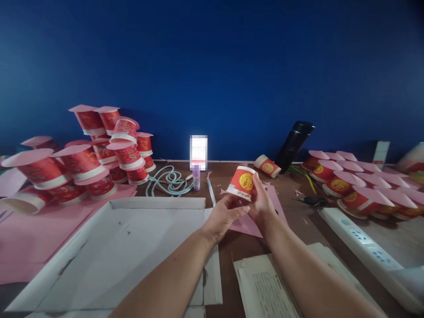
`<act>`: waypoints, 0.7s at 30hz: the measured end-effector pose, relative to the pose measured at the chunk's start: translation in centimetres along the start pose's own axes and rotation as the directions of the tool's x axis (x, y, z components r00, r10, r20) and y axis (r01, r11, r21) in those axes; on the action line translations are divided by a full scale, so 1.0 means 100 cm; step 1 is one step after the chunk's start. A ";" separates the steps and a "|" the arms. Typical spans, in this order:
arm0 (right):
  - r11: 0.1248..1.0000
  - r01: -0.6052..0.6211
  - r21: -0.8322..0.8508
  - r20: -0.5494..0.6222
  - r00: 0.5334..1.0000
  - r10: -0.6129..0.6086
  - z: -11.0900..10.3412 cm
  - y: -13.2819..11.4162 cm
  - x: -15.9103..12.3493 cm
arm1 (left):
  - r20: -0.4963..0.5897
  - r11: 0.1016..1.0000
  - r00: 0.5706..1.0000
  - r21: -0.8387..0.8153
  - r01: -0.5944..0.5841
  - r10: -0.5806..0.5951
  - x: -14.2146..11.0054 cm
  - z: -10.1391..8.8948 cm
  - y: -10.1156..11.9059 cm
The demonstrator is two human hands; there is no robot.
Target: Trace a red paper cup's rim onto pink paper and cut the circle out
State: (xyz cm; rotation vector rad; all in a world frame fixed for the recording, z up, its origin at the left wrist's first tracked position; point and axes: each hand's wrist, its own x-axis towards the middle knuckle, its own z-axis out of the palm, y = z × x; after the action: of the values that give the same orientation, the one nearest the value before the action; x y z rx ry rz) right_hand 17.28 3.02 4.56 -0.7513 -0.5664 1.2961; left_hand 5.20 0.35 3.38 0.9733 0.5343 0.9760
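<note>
Red paper cup (243, 182) sits above the worktop (294, 227), narrow end up and slightly tilted, with a round yellow emblem facing the wearer. Its wide rim points down, with dark handwriting just above it. The right hand (261, 202) is closed around the cup's side, thumb along the wall. The left hand (222, 217) is half curled at the lower rim; its fingertips are partly hidden, so I cannot tell whether it grips or only steadies. Beneath the hands lies a pink sheet (247, 227); just left are a white pen (211, 193) and a shallow cardboard tray (132, 251). Beyond, another cup (267, 167) lies tipped beside a leaning black bottle (294, 146). Pink-topped cups stand piled at left (126, 154) and grouped at right (341, 183).
</note>
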 end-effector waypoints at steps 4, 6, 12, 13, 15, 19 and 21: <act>0.999 0.005 -0.033 0.069 0.998 -0.003 -0.002 0.001 0.000 | 0.036 0.971 0.999 -0.238 0.000 0.009 -0.002 0.003 0.001; 0.997 0.013 -0.082 0.097 0.995 -0.005 -0.003 0.001 0.000 | 0.035 0.954 0.999 -0.300 -0.004 0.015 -0.003 0.004 0.003; 0.990 0.021 -0.141 0.095 0.995 -0.008 0.000 0.001 -0.005 | -0.039 0.868 0.999 -0.497 0.010 -0.034 -0.002 0.003 0.006; 0.990 0.030 -0.135 0.093 0.996 -0.018 0.000 0.002 -0.006 | -0.049 0.855 0.998 -0.518 0.010 -0.041 -0.002 0.003 0.006; 0.992 0.041 -0.116 0.086 0.996 -0.031 0.002 0.003 -0.007 | -0.052 0.846 0.998 -0.534 0.009 -0.043 -0.001 0.003 0.006; 0.994 0.026 -0.105 0.083 0.996 -0.017 0.004 0.004 -0.009 | -0.047 0.866 0.999 -0.500 -0.019 -0.005 -0.001 0.004 0.003; 0.995 0.019 -0.100 0.100 0.995 -0.009 0.004 0.004 -0.009 | -0.037 0.881 0.999 -0.472 -0.039 0.024 -0.001 0.004 0.002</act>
State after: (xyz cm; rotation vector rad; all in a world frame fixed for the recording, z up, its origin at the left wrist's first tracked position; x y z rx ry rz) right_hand 16.52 2.28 4.51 -0.7676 -0.7208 1.3046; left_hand 5.36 0.09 3.78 0.5278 0.2810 1.0869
